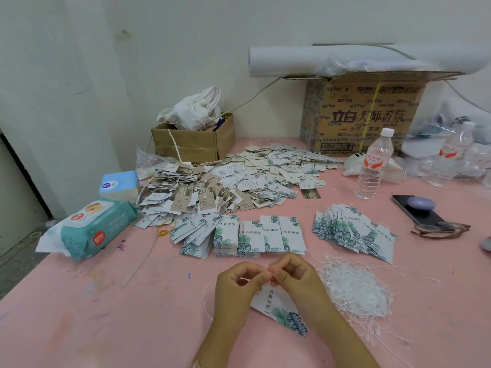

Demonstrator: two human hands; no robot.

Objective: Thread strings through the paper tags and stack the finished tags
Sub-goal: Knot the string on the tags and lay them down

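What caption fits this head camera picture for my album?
Left hand and right hand pinch a white string at a leaf-print tag over a pink table.

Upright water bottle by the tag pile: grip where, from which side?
Wrap the right hand round the labelled middle of the water bottle, coming from the front. It stands upright, with bare pink table before it, while the tag pile crowds its left and the cardboard box stands behind. The cap looks too small for a firm hold. That hand and the left hand now pinch a string.
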